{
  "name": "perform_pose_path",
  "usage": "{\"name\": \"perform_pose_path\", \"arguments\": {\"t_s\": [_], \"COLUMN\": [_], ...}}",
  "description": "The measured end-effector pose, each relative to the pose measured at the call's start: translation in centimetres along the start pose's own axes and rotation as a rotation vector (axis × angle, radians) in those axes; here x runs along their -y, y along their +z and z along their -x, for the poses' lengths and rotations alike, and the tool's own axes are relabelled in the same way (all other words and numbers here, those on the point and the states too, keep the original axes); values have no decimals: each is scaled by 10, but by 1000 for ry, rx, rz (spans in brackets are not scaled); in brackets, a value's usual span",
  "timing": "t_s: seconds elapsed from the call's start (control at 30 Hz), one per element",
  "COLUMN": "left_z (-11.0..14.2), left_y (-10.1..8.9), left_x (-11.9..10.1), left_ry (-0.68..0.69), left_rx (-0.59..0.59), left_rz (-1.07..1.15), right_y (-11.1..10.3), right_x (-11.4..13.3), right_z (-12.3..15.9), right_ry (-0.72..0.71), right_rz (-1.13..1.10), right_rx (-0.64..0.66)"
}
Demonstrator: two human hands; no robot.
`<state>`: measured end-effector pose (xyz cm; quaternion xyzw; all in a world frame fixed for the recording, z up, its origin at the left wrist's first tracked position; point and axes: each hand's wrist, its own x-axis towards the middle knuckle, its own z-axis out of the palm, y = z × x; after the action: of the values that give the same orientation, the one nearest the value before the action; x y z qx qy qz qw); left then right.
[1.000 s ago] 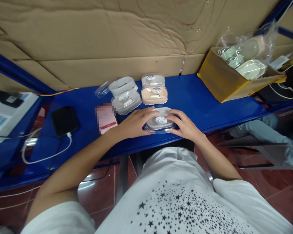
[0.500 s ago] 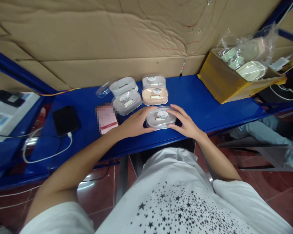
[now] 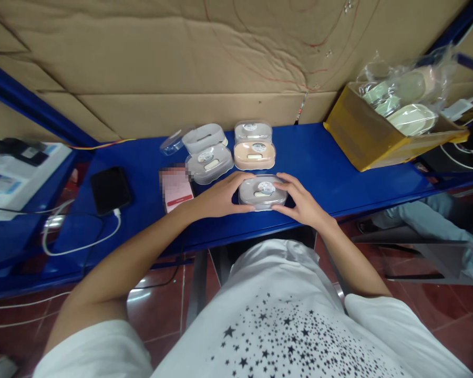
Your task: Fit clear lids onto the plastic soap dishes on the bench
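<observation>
Between my two hands, at the front of the blue table, is a grey oval lidded box (image 3: 256, 198) with a clear cover and a round sticker. My left hand (image 3: 225, 197) grips its left end, thumb at the near side and fingers at the far side. Around the right end curls my right hand (image 3: 301, 203), one finger beside the sticker. Just behind stand a peach box (image 3: 254, 155) and a grey box (image 3: 253, 129) of the same shape. To their left are another grey box (image 3: 209, 164) and a grey slotted piece (image 3: 205, 138) with a clear lid (image 3: 172, 142).
A phone with a pink screen (image 3: 178, 190) lies left of my left hand. Farther left is a black device (image 3: 110, 190) on a white cable. A taped carton (image 3: 355, 136) of wrapped items stands at the right. A person's leg (image 3: 421, 218) shows beyond the table.
The whole view has shifted slightly, so things appear a little farther right. Both hands keep their grip on the grey box, with a slight movement of the right fingers near the sticker.
</observation>
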<state>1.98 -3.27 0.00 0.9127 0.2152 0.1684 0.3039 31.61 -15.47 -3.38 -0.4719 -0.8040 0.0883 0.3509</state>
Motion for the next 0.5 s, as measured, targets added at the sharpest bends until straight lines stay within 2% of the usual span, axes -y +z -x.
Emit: {"name": "perform_pose_path", "arguments": {"t_s": [0.2, 0.33, 0.4, 0.5], "left_z": [-1, 1, 1, 0], "left_y": [7, 1, -9, -28], "left_x": [0, -6, -10, -7], "left_ry": [19, 54, 47, -58], "left_rx": [-23, 7, -75, -320], "left_rz": [-23, -65, -146, -369], "right_y": [-6, -25, -44, -76], "right_x": [8, -7, -26, -56], "right_z": [1, 13, 19, 14], "right_ry": [-27, 0, 59, 131], "right_rz": [90, 135, 177, 283], "right_rx": [122, 110, 67, -19]}}
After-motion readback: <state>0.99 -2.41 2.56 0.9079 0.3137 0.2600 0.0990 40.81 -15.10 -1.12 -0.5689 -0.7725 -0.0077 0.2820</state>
